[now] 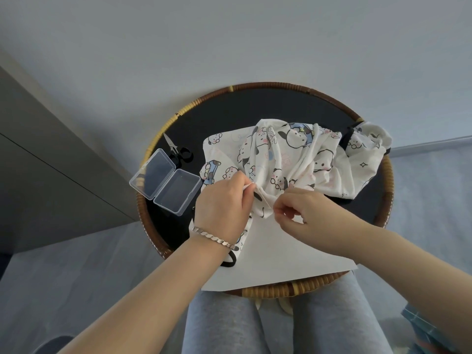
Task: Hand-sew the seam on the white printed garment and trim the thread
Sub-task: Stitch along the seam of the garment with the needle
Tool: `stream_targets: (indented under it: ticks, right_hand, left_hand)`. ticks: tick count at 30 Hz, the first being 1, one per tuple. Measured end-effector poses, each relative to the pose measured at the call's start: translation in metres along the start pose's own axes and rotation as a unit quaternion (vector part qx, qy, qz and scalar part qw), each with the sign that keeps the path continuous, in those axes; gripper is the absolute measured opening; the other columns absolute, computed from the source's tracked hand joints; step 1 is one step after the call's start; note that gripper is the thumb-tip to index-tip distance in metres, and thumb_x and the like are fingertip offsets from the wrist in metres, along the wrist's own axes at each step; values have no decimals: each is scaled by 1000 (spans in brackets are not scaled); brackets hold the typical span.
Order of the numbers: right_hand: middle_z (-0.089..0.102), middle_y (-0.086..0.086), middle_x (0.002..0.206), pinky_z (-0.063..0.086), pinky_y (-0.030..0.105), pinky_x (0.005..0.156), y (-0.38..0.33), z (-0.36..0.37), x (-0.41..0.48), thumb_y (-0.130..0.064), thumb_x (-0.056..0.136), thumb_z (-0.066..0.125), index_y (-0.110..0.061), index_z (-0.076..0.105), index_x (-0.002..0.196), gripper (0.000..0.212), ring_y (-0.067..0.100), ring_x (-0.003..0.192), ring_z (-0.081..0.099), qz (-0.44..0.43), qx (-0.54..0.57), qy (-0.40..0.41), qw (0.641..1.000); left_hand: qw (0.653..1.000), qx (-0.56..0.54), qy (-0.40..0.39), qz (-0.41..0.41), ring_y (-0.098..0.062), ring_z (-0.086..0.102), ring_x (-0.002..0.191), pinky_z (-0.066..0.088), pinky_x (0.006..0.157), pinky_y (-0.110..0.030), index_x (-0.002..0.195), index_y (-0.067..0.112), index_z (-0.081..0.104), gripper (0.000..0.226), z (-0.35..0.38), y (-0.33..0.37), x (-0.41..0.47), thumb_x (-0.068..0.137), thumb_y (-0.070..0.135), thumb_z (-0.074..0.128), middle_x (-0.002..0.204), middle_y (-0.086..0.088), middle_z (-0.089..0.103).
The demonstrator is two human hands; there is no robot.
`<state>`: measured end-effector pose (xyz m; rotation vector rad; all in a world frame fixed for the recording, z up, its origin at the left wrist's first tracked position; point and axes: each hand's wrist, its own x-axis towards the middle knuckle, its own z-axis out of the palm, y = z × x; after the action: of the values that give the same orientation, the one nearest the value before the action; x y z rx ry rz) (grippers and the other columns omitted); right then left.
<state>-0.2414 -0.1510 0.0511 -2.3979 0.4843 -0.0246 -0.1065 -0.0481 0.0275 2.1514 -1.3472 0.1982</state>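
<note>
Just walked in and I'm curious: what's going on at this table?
A person sits at a round table, working on a white printed garment. The left hand pinches a fold of it; the right hand pinches the cloth just beside, though no needle can be made out. An open clear box and scissors lie to the left.

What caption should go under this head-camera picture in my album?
Left hand and right hand pinch the garment on a round table; scissors and an open box lie beside it.

On 1 tabletop (pixel 255 111): 1 garment (pixel 293 159), 1 pr scissors (pixel 176 149), 1 clear box (pixel 165 182), 1 white sheet (pixel 281 251). 2 grips: left grip (pixel 221 203), right grip (pixel 304 213). 1 bracelet (pixel 214 237).
</note>
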Motion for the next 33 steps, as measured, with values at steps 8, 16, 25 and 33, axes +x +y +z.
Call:
stream_targets:
  ticks: [8, 16, 25, 33]
  right_hand:
    - [37, -10, 58, 34, 10, 52, 6, -10, 13, -25, 81, 66, -26, 61, 97, 17, 0, 48, 38, 68, 213, 100, 970]
    - [35, -8, 54, 29, 13, 47, 6, 12, 17, -29, 84, 63, -15, 63, 77, 15, 4, 48, 34, 48, 170, 37, 984]
    - [50, -5, 67, 35, 14, 61, 11, 17, 8, -24, 85, 61, -15, 64, 82, 10, 5, 70, 44, -32, 86, 87, 992]
    - [45, -10, 64, 38, 22, 63, 16, 11, 5, -30, 85, 59, -22, 62, 83, 10, 5, 66, 44, 7, 81, 83, 993]
  left_hand:
    - [984, -173, -19, 42, -7, 53, 73, 42, 65, -15, 84, 16, 63, 17, -15, -6, -11, 85, 28, 52, 71, 1, 64]
    - [982, -150, -110, 19, -6, 53, 75, 43, 69, -19, 80, 29, 49, 15, -27, -24, -23, 77, 42, 54, 82, 7, 66]
    - [967, -130, -214, -44, 5, 52, 88, 40, 78, -10, 82, 18, 72, 26, -25, -24, -32, 76, 39, 58, 88, 14, 64]
    - [972, -165, -165, 12, 6, 49, 77, 35, 68, -3, 74, 15, 72, 36, -31, -27, -29, 76, 44, 51, 75, 18, 50]
